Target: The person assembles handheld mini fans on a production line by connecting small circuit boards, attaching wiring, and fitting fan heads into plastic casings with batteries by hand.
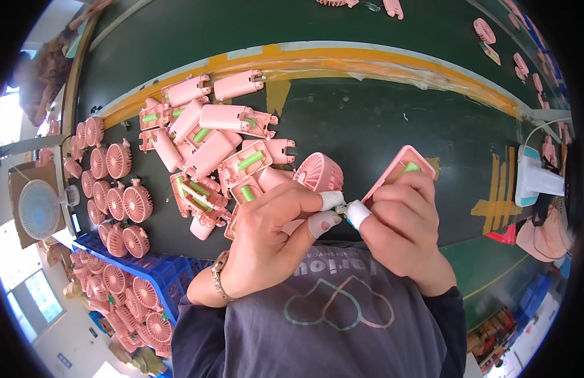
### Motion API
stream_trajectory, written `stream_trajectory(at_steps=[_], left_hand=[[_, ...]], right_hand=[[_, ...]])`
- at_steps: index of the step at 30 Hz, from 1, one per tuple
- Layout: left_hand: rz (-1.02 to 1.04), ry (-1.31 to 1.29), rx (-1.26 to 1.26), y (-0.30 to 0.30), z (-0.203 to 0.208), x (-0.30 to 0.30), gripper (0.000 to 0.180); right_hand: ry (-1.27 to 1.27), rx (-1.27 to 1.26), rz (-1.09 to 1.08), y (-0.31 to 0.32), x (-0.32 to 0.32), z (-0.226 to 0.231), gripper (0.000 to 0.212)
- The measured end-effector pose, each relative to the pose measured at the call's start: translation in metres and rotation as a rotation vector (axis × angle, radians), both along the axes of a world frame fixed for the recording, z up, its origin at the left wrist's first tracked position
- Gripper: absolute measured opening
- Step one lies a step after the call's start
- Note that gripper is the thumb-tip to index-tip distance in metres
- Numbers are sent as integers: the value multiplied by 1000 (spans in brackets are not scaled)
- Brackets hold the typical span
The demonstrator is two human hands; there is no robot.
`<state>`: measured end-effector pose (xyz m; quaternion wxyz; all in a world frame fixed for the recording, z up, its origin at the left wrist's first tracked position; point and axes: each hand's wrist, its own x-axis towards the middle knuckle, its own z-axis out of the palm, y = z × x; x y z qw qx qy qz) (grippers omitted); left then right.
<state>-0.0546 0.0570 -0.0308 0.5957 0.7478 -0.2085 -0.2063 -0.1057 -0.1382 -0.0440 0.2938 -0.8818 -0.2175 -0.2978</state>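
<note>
White round fan noted at left, before a brown cardboard panel. Co-worker present, upper left. Right: yellow tape strips adhered to dark green counter, near a white appliance.

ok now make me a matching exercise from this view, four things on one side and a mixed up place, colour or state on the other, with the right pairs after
Things
1. right hand
2. crate
3. tape strips
4. heap of casings

Descriptions
A. yellow, stuck on the green table
B. left of centre, several showing green cylinders
C. gripping a pink casing
D. blue, holding pink fan heads

Pairs: 1-C, 2-D, 3-A, 4-B
</note>
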Motion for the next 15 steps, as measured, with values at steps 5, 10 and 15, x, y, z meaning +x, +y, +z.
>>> stream_trajectory(at_steps=[5,10,15], left_hand=[[-104,-98,59,7,10,12,16],[-123,-264,78,9,13,14,18],[-162,-404,23,16,12,17,22]], right_hand=[[259,227,193,-7,15,7,26],[445,465,270,-4,24,1,25],[478,530,281,1,25,8,23]])
